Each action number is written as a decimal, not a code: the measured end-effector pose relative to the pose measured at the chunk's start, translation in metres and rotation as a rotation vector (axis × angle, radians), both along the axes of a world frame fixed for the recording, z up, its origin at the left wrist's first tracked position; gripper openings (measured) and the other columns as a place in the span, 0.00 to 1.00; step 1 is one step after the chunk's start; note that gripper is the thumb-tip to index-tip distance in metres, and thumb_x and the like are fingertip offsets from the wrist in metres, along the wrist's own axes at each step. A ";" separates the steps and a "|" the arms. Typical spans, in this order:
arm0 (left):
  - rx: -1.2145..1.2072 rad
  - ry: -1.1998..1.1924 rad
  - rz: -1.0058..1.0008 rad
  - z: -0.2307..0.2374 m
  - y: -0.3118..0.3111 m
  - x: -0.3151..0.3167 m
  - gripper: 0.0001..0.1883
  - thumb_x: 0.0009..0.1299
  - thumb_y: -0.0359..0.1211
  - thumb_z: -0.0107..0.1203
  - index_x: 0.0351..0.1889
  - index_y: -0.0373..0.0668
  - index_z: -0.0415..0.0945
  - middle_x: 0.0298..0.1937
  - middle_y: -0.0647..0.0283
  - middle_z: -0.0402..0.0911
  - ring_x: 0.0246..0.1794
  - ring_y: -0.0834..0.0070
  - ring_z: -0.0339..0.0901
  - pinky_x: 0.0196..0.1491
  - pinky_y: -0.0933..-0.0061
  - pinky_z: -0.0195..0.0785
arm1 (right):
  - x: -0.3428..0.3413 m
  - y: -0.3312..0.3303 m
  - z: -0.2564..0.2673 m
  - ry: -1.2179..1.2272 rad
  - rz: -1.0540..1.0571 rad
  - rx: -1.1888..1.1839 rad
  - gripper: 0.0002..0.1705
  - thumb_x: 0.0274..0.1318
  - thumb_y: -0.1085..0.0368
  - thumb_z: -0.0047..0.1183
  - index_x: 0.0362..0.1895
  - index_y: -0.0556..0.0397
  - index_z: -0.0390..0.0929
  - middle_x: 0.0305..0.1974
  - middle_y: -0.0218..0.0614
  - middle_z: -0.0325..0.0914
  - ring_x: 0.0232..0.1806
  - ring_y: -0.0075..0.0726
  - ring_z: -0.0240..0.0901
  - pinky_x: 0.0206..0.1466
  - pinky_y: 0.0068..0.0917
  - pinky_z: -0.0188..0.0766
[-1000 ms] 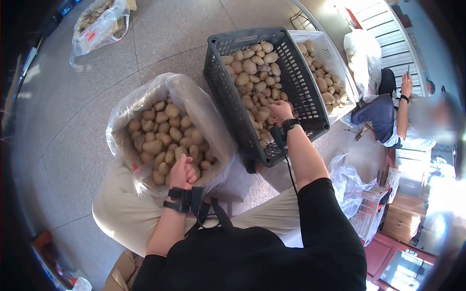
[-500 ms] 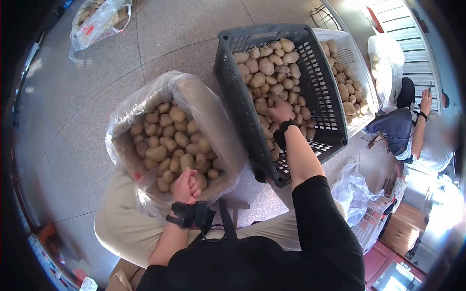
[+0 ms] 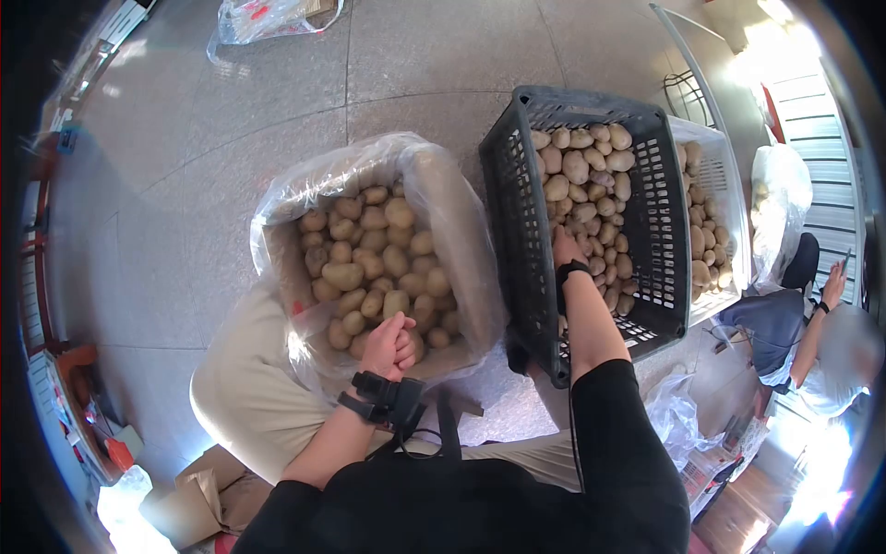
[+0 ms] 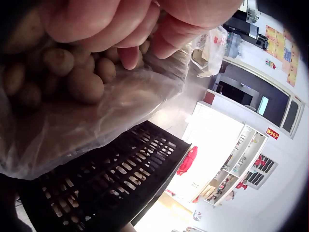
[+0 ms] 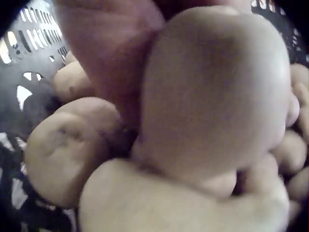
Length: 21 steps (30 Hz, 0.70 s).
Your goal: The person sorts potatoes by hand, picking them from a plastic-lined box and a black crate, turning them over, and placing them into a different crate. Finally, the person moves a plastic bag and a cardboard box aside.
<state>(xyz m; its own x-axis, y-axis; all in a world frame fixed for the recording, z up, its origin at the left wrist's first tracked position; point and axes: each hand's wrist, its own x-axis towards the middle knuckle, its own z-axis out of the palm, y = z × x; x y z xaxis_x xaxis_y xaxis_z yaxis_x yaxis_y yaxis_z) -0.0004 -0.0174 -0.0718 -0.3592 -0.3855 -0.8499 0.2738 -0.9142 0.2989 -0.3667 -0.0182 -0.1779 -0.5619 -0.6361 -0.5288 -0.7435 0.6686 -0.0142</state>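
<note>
My right hand (image 3: 568, 247) reaches down inside the black plastic crate (image 3: 520, 208), close to its left wall, among the potatoes (image 3: 604, 198). In the right wrist view its thumb lies along one large potato (image 5: 217, 96), which it grips; the other fingers are mostly hidden behind it. My left hand (image 3: 388, 349) hangs loosely curled over the near edge of a box lined with a clear plastic bag (image 3: 452, 208), filled with potatoes (image 3: 369, 263). Its fingers (image 4: 137, 29) stay above those potatoes in the left wrist view, with nothing seen between them.
A white crate (image 3: 715, 152) of potatoes stands against the black crate's right side. Another person (image 3: 784, 328) sits at far right beside a filled white bag (image 3: 780, 208). A clear bag (image 3: 277, 20) lies at the back; brown cardboard (image 3: 198, 503) is at lower left.
The head view has turned, so the box and crates appear farther right. My right hand has shifted from mid-crate toward its left wall. The left hand keeps its place over the box.
</note>
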 end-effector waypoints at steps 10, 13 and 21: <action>-0.075 0.099 -0.032 0.003 0.007 -0.001 0.10 0.68 0.39 0.45 0.36 0.41 0.68 0.17 0.74 0.58 0.12 0.85 0.54 0.14 0.82 0.48 | -0.042 0.034 0.030 -0.194 -0.337 -0.704 0.26 0.45 0.63 0.55 0.50 0.51 0.62 0.40 0.47 0.69 0.42 0.49 0.69 0.44 0.38 0.68; -0.132 0.144 -0.068 -0.006 0.013 0.006 0.11 0.67 0.38 0.47 0.42 0.43 0.70 0.30 0.68 0.74 0.26 0.79 0.72 0.23 0.80 0.64 | -0.019 0.027 0.121 -0.887 -0.737 -0.926 0.22 0.50 0.65 0.52 0.49 0.53 0.62 0.35 0.37 0.69 0.32 0.35 0.72 0.32 0.27 0.72; -0.070 0.354 -0.011 0.022 0.017 0.008 0.20 0.67 0.46 0.46 0.51 0.44 0.64 0.46 0.62 0.72 0.49 0.69 0.70 0.44 0.62 0.69 | 0.158 0.056 0.197 -1.461 -0.323 -0.460 0.21 0.51 0.69 0.51 0.51 0.54 0.64 0.35 0.38 0.73 0.24 0.29 0.73 0.22 0.22 0.69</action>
